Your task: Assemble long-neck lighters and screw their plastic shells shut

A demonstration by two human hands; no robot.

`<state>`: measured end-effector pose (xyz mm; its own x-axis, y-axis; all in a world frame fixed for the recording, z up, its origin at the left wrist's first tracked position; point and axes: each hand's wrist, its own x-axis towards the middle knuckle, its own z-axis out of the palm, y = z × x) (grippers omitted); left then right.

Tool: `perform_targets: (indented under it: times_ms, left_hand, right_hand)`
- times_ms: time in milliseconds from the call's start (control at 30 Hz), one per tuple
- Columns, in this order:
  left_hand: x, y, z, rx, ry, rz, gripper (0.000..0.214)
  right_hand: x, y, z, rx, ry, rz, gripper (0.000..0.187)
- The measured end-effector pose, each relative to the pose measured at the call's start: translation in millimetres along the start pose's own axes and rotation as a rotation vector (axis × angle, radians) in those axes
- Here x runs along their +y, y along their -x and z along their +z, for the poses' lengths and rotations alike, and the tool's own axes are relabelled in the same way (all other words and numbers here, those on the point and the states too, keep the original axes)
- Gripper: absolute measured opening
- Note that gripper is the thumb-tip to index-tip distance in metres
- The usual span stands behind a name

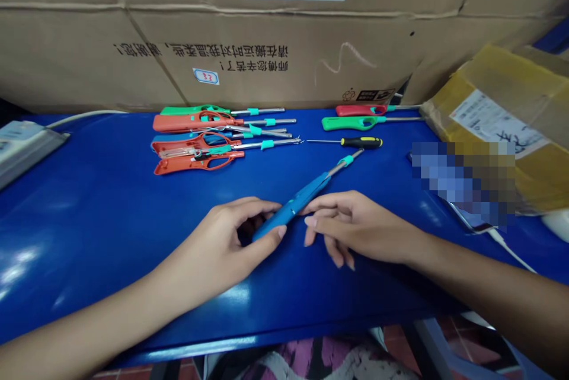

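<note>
Centrally, a blue lighter (306,196) was pinched between the thumb and fingers of the left hand (237,229), its metal tube pointed toward the upper right of the frame. The right hand (347,224) was held loosely curled, its index fingertip brought to the lighter's side; whether contact was made cannot be told. Just above centre right, a screwdriver (362,142) was laid below a green lighter (334,124) on the blue table (111,220).

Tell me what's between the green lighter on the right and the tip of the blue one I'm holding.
In the head view, a screwdriver lies between the green lighter and the blue lighter's metal tip.
</note>
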<state>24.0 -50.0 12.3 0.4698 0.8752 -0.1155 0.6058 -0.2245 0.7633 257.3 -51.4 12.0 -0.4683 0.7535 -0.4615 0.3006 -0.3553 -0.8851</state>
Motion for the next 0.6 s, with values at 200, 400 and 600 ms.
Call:
perform_targets:
  times_ms: [200, 400, 600]
  left_hand:
    - [8.2, 4.0, 6.1, -0.076, 0.089, -0.013, 0.03]
    - [7.5, 3.8, 5.6, -0.099, 0.129, 0.0, 0.027]
    - [7.1, 2.7, 3.4, -0.163, 0.276, -0.084, 0.037]
  right_hand:
    - [4.8, -6.8, 10.3, -0.108, -0.452, 0.037, 0.014]
    - [8.1, -5.5, 14.3, -0.094, -0.52, 0.036, 0.011]
    - [7.2, -6.3, 17.4, -0.068, -0.524, 0.02, 0.008]
